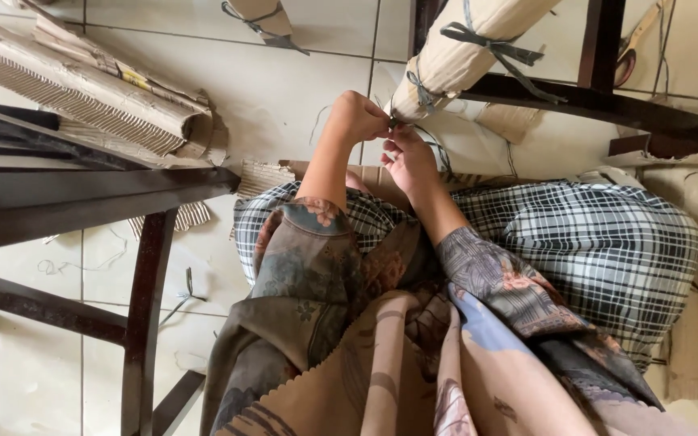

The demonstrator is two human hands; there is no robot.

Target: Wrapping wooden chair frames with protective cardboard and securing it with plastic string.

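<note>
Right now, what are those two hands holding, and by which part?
Both the left hand and right hand pinch a thin grey cord near its end, beside the cardboard-wrapped leg.

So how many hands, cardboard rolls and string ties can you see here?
Hands: 2, left hand and right hand, both pinching one string end
Cardboard rolls: 3
Grey string ties: 3
Total: 8

The person wore floral sleeves [486, 270] in grey, brown and blue, a tan patterned scarf [389, 363], and black-and-white checked trousers [607, 242].
</note>
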